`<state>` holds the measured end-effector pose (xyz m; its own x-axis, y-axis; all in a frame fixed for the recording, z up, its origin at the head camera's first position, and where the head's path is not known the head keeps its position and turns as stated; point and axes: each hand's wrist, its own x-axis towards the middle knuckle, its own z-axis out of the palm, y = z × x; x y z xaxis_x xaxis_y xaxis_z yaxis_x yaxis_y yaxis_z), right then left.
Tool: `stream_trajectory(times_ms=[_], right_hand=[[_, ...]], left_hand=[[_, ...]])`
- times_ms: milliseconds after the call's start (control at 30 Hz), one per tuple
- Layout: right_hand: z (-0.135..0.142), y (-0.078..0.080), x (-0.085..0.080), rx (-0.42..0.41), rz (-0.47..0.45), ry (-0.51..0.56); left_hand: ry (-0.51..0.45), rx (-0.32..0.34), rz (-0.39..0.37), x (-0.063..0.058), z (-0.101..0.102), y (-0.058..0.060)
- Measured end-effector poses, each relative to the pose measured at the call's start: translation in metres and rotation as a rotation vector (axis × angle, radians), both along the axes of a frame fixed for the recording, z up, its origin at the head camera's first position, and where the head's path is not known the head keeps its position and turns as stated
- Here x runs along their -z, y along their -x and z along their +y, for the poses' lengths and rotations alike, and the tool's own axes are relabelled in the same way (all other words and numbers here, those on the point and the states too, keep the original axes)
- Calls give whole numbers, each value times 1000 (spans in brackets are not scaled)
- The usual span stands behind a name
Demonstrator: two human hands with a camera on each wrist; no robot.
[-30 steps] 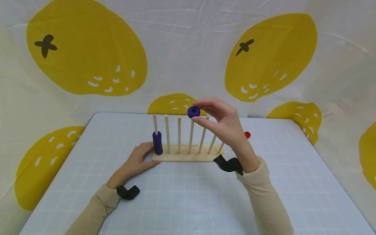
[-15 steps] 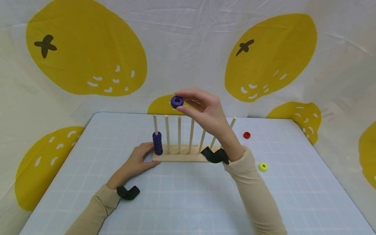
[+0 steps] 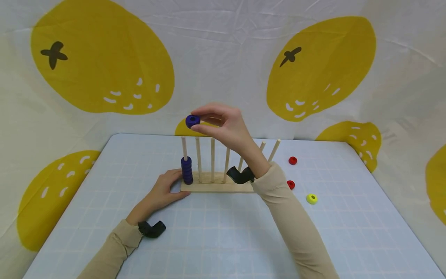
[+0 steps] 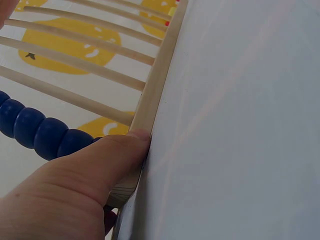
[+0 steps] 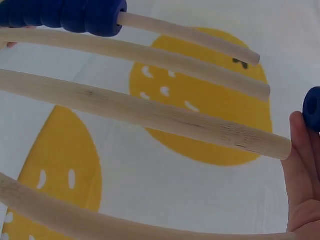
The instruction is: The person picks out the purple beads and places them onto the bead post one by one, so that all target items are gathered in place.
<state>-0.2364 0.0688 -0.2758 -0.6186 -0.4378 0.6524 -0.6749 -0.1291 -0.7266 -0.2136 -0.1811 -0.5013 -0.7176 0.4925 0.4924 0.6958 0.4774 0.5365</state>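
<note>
A wooden peg stand [image 3: 219, 188] with a row of upright pegs stands on the table. Several dark blue beads [image 3: 187, 170] are stacked on its leftmost peg, also seen in the left wrist view [image 4: 45, 131]. At the stand's left end, my left hand [image 3: 162, 190] grips the base, its thumb [image 4: 112, 155] along the front edge. Between the thumb and fingertips of my right hand [image 3: 224, 124] a blue bead [image 3: 192, 121] is pinched, hole showing. That bead hangs above the tops of the left pegs, apart from them. My right forearm hides part of the stand's right side.
Two red beads [image 3: 293, 160] and one yellow bead [image 3: 312, 198] lie on the table to the right of the stand; my right sleeve partly covers the nearer red one. Behind the table rises a white cloth with a yellow fruit print [image 3: 104, 58].
My right hand has carried the blue bead leftward and slightly up, from above the middle pegs to near the left pegs. The red and yellow beads came into sight. My left hand stayed still.
</note>
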Motion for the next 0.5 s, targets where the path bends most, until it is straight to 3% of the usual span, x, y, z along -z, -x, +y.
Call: stream_trajectory(times_ms=[133, 300, 500], right_hand=[[-5, 6, 2, -2, -28, -42], [-9, 13, 5, -62, -61, -105], [-10, 14, 7, -91, -37, -210]], left_hand=[[2, -1, 6, 1, 0, 1], [3, -1, 6, 1, 2, 1], [2, 4, 24, 1, 1, 3]])
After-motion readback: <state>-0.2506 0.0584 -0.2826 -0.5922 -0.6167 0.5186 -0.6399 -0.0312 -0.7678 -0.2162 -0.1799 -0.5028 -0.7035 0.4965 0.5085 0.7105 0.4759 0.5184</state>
